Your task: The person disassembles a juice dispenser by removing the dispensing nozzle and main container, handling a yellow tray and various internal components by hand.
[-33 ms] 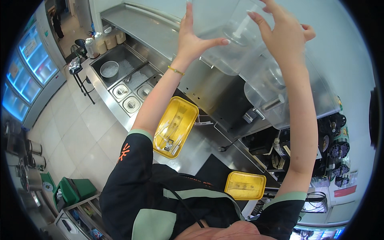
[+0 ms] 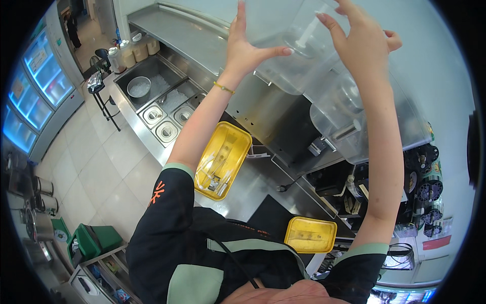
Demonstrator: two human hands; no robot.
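My left hand [image 2: 244, 50] is raised at the top, its thumb and fingers spread wide beside a clear plastic tank [image 2: 283, 73]. The thumb points across the tank's front. Inside the tank stands a white upright tube [image 2: 307, 33]. My right hand [image 2: 360, 45] is raised at the tank's other side, its thumb apart from bent fingers, close to the tube's upper end. Some fingertips run to the picture's edge, and contact with the clear plastic is hard to make out. A second clear tank [image 2: 336, 131] with a metal spout stands beside the first.
Below my arms, a yellow tray [image 2: 223, 131] holding small parts and a smaller yellow tray [image 2: 310, 220] lie on the counter. An ice bin with a metal pot [image 2: 139, 88] and lidded steel containers [image 2: 166, 131] sit at left. A loose plug [image 2: 283, 188] lies near the counter's back.
Both raised hands have shifted very slightly to the right. The tanks and trays look unchanged.
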